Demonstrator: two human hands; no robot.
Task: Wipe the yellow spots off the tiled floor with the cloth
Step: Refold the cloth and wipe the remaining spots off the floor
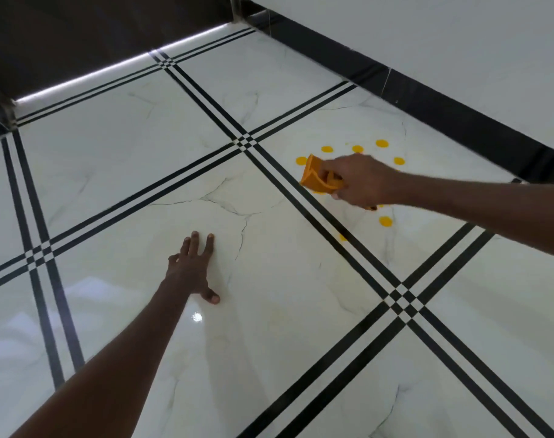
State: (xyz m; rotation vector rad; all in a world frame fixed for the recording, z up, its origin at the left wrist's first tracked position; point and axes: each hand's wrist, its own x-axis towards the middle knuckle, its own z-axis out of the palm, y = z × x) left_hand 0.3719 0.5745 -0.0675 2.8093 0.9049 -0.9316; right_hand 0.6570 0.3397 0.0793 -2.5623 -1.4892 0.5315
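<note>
Right hand (361, 181) grips the soft, light cloth (320, 178) — best bunched mid-fold — over the spots (381, 143); left hand (192, 268) lies flat on the floor (111, 153).

glossy tiled floor (117, 147) w/ yellow spots (382, 143).

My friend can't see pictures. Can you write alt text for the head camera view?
A person's right hand grips an orange cloth over a cluster of yellow spots on a glossy white tiled floor with black stripes. The left hand presses flat on a nearby tile, fingers spread. A white wall with a dark baseboard runs behind the spots.
</note>
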